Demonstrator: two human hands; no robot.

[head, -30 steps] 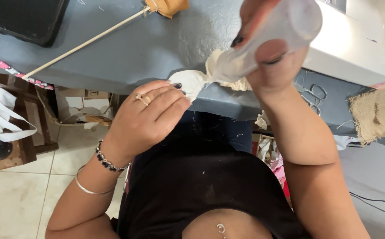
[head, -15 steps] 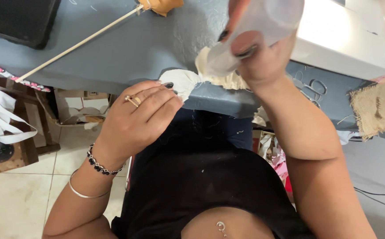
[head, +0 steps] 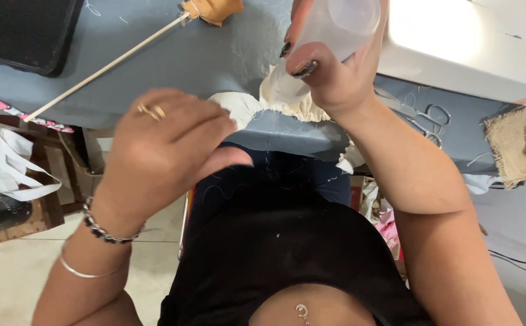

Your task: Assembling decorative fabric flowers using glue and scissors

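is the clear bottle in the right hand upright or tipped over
Tipped. The clear bottle in the right hand points its narrow end down at the gathered cream fabric, base raised toward the camera.

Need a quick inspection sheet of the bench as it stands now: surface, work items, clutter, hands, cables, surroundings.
Surface: grey-blue table, loose threads scattered on it.
Job's things: translucent plastic bottle tipped nozzle-down onto the gathered cream fabric at the table edge.
Clutter: thin wooden stick ending at a tan fabric piece; scissors; burlap scrap; black tablet.
Grippers: right hand grips the bottle; left hand pinches the fabric's left end.
Cables: dark cable on the grey surface at lower right.
Surroundings: white machine body at top right; tiled floor; white bag at left.
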